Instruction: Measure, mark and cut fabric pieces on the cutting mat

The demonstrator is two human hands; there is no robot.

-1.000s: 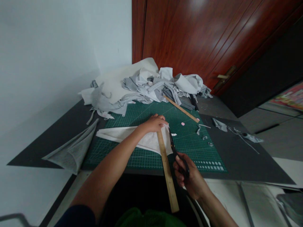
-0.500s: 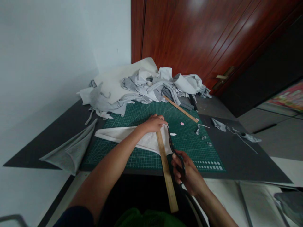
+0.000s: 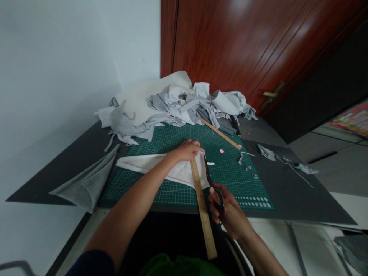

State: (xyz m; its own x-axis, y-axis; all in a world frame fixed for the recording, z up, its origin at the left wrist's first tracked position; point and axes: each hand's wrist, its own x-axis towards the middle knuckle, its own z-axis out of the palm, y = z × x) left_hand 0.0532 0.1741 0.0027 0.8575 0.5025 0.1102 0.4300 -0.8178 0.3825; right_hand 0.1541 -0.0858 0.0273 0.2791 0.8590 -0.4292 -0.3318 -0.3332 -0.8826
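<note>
My left hand [image 3: 189, 150] presses on the right part of a folded white cloth [image 3: 181, 173] and on the upper end of a wooden ruler [image 3: 203, 211]; its fingers are bent and close together. The ruler's lower end sticks out past the table's front edge. Black scissors [image 3: 209, 178] are in my right hand [image 3: 227, 209], their blades lying along the cloth's right edge. Under the cloth is a green cutting mat [image 3: 172, 196]. A small white scrap [image 3: 211, 163] lies just right of the blades.
Grey and white cloth pieces [image 3: 172, 107] are heaped at the back. A second wooden ruler [image 3: 220, 133] lies in front of them. A folded grey cloth [image 3: 92, 184] is at the left. Small scraps [image 3: 266, 152] lie at the right, on the dark table [image 3: 301, 203].
</note>
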